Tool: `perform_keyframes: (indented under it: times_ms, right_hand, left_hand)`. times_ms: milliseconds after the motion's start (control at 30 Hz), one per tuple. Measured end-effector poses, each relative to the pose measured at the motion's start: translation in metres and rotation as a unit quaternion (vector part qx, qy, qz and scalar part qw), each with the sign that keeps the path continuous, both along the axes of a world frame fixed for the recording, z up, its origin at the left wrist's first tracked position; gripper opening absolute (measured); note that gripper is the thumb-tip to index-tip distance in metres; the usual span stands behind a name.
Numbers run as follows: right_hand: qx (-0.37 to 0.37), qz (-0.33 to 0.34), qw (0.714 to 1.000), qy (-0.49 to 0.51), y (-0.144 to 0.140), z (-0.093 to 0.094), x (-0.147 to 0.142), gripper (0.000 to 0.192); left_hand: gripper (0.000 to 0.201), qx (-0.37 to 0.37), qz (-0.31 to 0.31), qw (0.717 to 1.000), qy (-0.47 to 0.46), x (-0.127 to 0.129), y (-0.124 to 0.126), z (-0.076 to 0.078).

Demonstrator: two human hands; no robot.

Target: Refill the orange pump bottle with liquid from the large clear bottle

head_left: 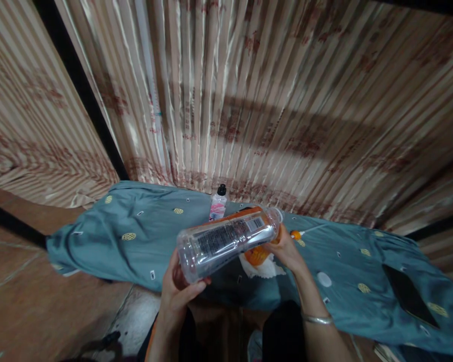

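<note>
Now both my hands clamp clear plastic bottle with orange label (226, 241), lying near-horizontal: left hand (179, 291) at base, right hand (287, 251) at neck.

My left hand (179, 289) curls shut, thumb up front. My right hand (289, 251) grips too, wrist bent inward.

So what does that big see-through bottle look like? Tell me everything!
The clear plastic bottle looks empty and has a label with small print and a barcode. It lies almost on its side, base toward the camera, neck pointing away and slightly up. The left hand cups the base; the right hand grips near the neck. It is held in the air above the teal cloth, not touching it. Something orange sits partly hidden behind it.
</note>
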State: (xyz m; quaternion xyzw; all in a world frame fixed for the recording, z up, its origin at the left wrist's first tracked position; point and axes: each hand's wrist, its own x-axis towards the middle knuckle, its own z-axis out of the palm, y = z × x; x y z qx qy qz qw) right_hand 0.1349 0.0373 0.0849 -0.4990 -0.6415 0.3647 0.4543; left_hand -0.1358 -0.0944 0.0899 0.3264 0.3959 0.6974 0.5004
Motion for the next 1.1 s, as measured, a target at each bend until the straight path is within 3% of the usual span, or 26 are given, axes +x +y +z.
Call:
perform_keyframes:
  times_ms: [467,667,867,1100]
  right_hand:
    - [-0.002,0.000,1.000,0.000,0.004,-0.006,0.003,0.098]
    - [0.006,-0.002,1.000,-0.005,0.002,-0.003,0.001,0.093]
    - [0.012,0.010,1.000,0.009,0.000,0.004,-0.003,0.095]
    - [0.006,0.004,1.000,-0.003,0.001,0.001,0.000,0.094]
  left_hand:
    - [0.057,0.015,-0.008,1.000,-0.013,0.003,-0.001,0.003]
    - [0.079,0.017,0.002,1.000,-0.026,0.001,-0.001,0.001]
    - [0.061,0.022,-0.003,1.000,-0.017,0.000,-0.001,0.002]
    - [0.063,0.008,0.031,0.997,-0.063,0.013,-0.007,0.015]
